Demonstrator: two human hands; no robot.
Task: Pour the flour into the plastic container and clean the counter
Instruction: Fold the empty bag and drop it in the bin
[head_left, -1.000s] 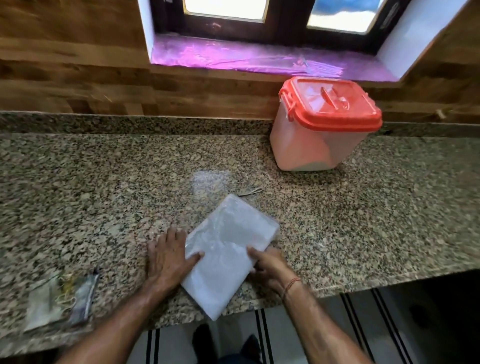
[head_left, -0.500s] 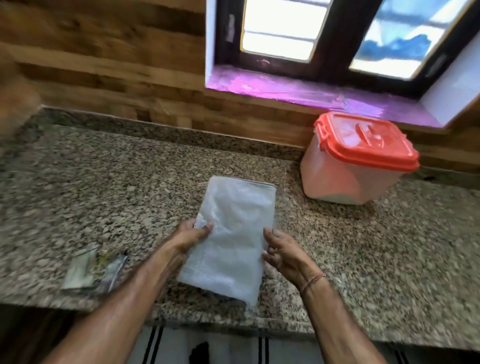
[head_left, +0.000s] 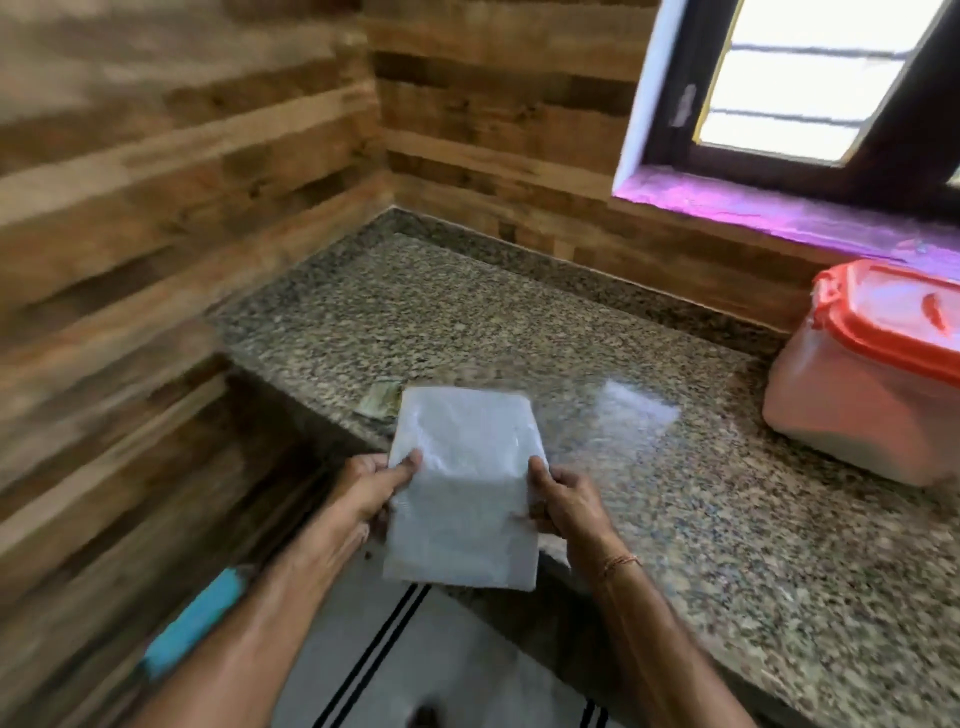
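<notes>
A flat, folded white plastic bag (head_left: 465, 488) is held up over the front edge of the granite counter (head_left: 701, 519). My left hand (head_left: 371, 486) grips its left edge and my right hand (head_left: 563, 499) grips its right edge, thumbs on top. The plastic container (head_left: 862, 405) with a red lid stands at the far right of the counter, lid closed, white flour showing low inside. It is well apart from both hands.
A small clear packet (head_left: 378, 401) lies on the counter just behind the bag. Wooden walls close the left side and the back. A window sill (head_left: 779, 213) runs above the container. A blue object (head_left: 192, 623) shows low at the left. Striped floor lies below.
The bag has been lifted off the counter and folded shorter, and both hands now hold it by its sides. The view has swung left, so the container sits at the right edge.
</notes>
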